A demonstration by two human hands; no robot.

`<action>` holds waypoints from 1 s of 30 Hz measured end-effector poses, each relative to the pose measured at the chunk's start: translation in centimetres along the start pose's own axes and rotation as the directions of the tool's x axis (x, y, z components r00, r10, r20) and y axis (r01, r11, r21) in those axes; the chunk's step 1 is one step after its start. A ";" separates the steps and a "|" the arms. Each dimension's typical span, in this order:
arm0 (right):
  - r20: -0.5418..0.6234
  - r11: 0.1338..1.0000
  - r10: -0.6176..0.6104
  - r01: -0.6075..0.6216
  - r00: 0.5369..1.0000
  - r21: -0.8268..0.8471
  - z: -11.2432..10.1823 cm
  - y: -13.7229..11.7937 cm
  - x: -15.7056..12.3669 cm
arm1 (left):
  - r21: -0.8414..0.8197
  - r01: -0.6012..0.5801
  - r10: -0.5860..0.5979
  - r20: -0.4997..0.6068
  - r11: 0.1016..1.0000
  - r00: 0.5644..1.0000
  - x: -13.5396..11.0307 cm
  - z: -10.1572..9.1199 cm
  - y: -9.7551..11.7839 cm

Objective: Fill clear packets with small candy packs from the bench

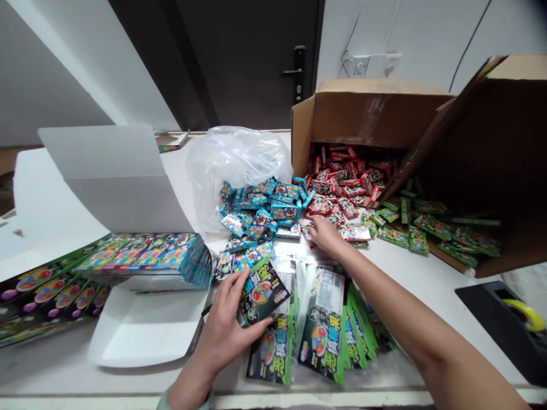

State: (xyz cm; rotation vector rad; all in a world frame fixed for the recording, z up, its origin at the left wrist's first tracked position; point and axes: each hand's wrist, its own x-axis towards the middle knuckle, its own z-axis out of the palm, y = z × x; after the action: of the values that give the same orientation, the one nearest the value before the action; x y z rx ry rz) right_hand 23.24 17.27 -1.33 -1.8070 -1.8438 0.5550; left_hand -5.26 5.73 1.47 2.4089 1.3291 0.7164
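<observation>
My left hand (226, 322) grips a black packet (261, 291) printed with colourful candies, thumb along its lower edge and fingers at its left. Below it lie more black-and-green packets (322, 341) in clear sleeves, fanned out. My right hand (323, 232) reaches to the near side of a heap of small red boxes (320, 205). Its fingers are bent together at a small red box (307, 234), partly hidden by them. Small blue boxes (260, 213) are piled just left of that hand, in front of a clear plastic bag (235, 154).
At left, an open white display carton (141, 324) holds rows of small boxes (141, 253). A cardboard box (376, 117) on its side spills red boxes; another (482, 148) at right spills green boxes (431, 225). A black tape dispenser (496, 319) lies at the right edge.
</observation>
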 end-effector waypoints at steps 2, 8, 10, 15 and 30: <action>0.016 0.999 -0.024 0.025 1.000 -0.033 0.0 0.2 -0.2 | -0.002 0.020 -0.020 -0.003 1.000 1.000 -0.2 -0.2 -0.5; 0.069 0.995 -0.065 0.070 0.995 -0.074 1.6 -0.5 0.8 | -0.061 -0.022 0.026 0.068 0.998 0.997 -0.2 0.2 -0.3; 0.041 0.996 -0.048 0.051 0.998 -0.079 1.6 -0.2 1.3 | -0.053 -0.004 0.009 0.086 0.999 0.996 -0.8 -0.1 -0.5; -0.032 0.985 0.007 -0.013 0.999 -0.173 1.0 1.5 1.1 | -0.050 0.052 -0.050 0.054 0.997 0.997 -2.1 -1.1 -1.3; 0.338 0.783 -0.282 0.419 0.898 -0.460 3.3 -4.3 1.3 | -0.122 0.037 -0.033 0.036 0.992 0.999 -1.7 -1.1 -0.2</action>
State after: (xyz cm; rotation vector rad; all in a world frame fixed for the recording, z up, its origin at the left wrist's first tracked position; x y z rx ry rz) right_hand 17.78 18.59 -1.28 -1.6757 -2.6419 0.1385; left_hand -6.83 4.42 1.82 2.2862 1.2725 0.7226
